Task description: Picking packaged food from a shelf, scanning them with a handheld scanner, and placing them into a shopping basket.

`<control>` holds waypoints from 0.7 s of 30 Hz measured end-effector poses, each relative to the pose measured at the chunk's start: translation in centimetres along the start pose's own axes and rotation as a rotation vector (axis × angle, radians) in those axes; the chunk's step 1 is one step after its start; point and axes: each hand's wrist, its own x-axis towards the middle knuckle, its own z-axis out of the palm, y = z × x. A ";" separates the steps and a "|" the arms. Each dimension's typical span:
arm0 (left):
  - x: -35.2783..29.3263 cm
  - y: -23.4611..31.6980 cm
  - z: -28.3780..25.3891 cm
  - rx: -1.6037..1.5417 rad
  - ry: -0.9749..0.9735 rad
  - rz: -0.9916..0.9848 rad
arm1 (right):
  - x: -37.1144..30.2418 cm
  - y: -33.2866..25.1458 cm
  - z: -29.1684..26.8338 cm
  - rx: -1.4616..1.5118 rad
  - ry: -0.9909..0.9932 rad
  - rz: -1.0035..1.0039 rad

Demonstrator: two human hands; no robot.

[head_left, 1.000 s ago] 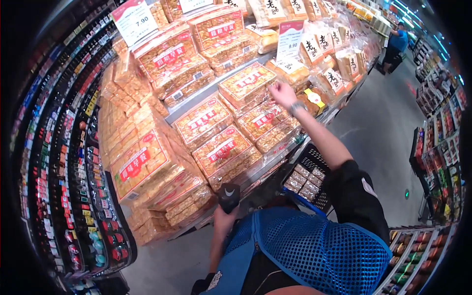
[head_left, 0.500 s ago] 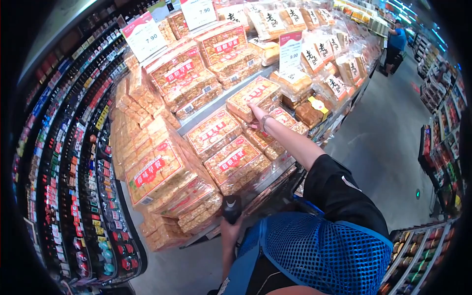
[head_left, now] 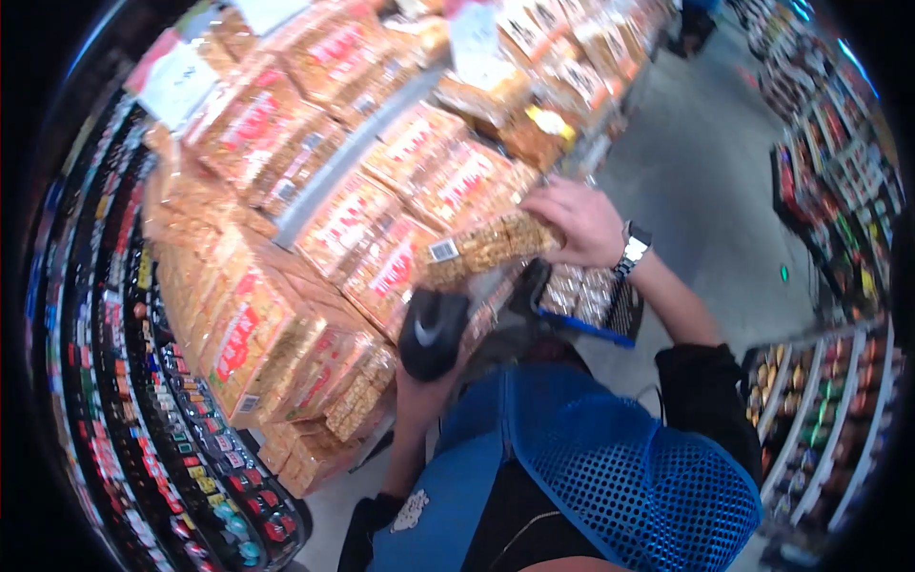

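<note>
Head cam, R hand [head_left: 583,224] gripping pkt [head_left: 494,250], now lifted, L hand [head_left: 426,393] gripping blk device [head_left: 432,336]

Blue vest: mesh part [head_left: 658,481] on the right, smooth panel [head_left: 443,496] on the left with small white patch [head_left: 411,512]. Black top [head_left: 548,548] underneath, thin pale curved line on it. Right sleeve [head_left: 707,396] black, short, loose. Left sleeve [head_left: 365,526] black. Watch [head_left: 636,248] by right hand [head_left: 583,221]: silver link band, dark piece.
</note>
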 end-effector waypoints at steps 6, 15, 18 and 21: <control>2.2 -0.6 2.9 -0.066 -0.146 -0.157 | -5.8 -1.8 -7.9 -0.100 -0.034 0.097; 4.1 -1.9 7.1 0.058 -0.299 -0.407 | -14.7 5.7 -5.8 -0.259 -0.049 0.548; 4.8 -4.8 8.0 0.134 -0.313 -0.289 | -17.9 12.1 0.1 -0.286 -0.145 0.691; 5.4 -6.8 9.3 0.353 -0.273 -0.330 | -20.0 18.7 6.7 -0.291 -0.213 0.749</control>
